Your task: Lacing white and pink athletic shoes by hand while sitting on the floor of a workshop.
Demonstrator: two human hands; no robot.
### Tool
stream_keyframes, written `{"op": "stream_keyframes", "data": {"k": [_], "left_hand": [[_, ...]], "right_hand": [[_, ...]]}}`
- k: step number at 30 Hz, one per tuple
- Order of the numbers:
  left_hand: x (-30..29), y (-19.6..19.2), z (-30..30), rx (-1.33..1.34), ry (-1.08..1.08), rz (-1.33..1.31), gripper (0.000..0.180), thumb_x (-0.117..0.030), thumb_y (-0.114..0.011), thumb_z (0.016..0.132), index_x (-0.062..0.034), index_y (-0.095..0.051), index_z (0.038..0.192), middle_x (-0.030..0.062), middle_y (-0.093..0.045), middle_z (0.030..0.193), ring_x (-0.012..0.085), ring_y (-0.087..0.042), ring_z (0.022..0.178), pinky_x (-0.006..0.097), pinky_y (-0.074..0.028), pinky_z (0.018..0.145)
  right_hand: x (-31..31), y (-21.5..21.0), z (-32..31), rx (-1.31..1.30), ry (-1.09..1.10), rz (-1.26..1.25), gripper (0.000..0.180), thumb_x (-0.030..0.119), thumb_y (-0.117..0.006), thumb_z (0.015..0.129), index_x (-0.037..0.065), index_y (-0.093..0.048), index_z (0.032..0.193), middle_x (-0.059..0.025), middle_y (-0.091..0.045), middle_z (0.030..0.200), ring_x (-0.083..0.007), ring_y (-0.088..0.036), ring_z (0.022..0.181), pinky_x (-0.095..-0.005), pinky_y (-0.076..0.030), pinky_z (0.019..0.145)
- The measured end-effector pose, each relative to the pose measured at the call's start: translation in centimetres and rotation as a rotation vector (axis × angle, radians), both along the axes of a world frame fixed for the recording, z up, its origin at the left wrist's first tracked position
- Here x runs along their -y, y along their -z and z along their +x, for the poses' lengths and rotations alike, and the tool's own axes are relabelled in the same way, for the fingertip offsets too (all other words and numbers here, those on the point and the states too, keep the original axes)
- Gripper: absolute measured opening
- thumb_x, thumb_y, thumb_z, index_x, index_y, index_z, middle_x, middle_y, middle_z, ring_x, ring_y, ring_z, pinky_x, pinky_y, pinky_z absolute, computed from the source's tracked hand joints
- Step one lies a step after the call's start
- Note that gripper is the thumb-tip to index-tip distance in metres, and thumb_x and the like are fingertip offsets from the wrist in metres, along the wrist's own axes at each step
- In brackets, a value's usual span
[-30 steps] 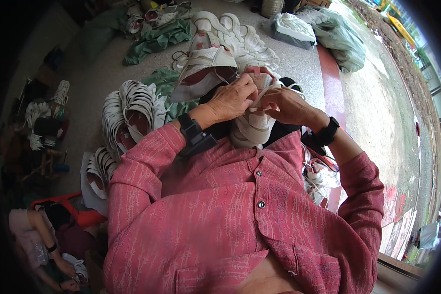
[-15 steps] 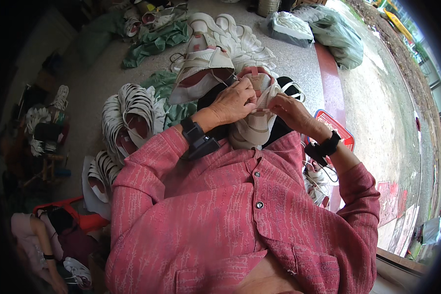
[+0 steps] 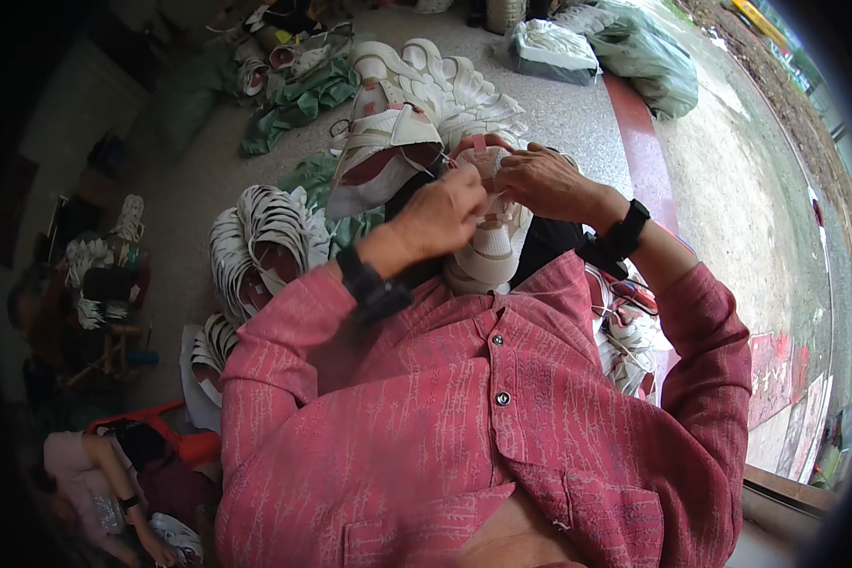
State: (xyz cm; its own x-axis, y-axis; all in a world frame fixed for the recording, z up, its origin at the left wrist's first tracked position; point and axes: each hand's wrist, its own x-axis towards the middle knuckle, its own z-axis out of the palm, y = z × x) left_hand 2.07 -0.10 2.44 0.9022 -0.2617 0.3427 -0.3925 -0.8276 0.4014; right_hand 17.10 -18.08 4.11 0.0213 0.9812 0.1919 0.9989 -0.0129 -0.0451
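A white and beige sneaker [image 3: 490, 248] with pink trim rests on my lap, its heel toward me. My left hand [image 3: 445, 210] is over its left side, fingers pinched and slightly blurred; what they pinch is too small to make out. My right hand [image 3: 551, 186] is bent over the lacing on the other side, thumb and fingers closed on what appears to be the shoelace, mostly hidden beneath them. Beside the left hand, a second sneaker [image 3: 385, 142] tilts on its side with a reddish lining, a thin white lace near its opening.
Rows of white shoe uppers [image 3: 265, 241] stand at left, and pale shoes [image 3: 445, 80] are piled ahead. Green sacking [image 3: 303, 99] lies behind. Beyond are a wrapped white bundle [image 3: 554, 52] and a large sack [image 3: 639, 62]. Another person's arm [image 3: 114, 473] shows at lower left.
My right hand has moved up and inward over the sneaker, hiding the lace loop seen earlier. My left hand has shifted slightly down and left.
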Motion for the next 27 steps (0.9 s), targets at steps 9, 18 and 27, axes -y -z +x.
{"op": "stream_keyframes", "data": {"k": [9,18,27], "left_hand": [[5.1,2.0,-0.5,-0.228,0.379,0.457,0.021,-0.026,-0.062,0.085,-0.0057,-0.065,0.092,0.0142,-0.065,0.095,0.0326,-0.063,0.095,0.042,-0.050,0.085],[4.4,2.5,-0.1,-0.499,0.436,0.322,0.033,-0.034,-0.059,0.091,-0.0035,-0.066,0.101,0.0180,-0.067,0.099,0.0380,-0.062,0.099,0.045,-0.050,0.087],[3.9,3.3,0.0,-0.466,0.472,0.019,0.045,-0.036,-0.065,0.088,-0.0056,-0.065,0.121,0.0234,-0.063,0.122,0.0371,-0.061,0.112,0.041,-0.048,0.097]], "right_hand": [[-1.8,0.9,-0.2,0.515,-0.210,0.211,0.016,0.015,-0.060,0.083,0.009,-0.065,0.097,-0.0065,-0.061,0.095,-0.0213,-0.060,0.095,-0.0369,-0.043,0.088],[-1.9,0.3,-0.3,0.375,-0.026,0.190,0.008,0.013,-0.059,0.081,0.009,-0.062,0.088,-0.0050,-0.058,0.090,-0.0199,-0.058,0.089,-0.0332,-0.039,0.081],[-2.4,-3.0,-2.9,0.467,-0.216,0.012,0.002,0.011,-0.066,0.074,0.010,-0.065,0.072,-0.0039,-0.064,0.073,-0.0173,-0.066,0.073,-0.0376,-0.048,0.084]]}}
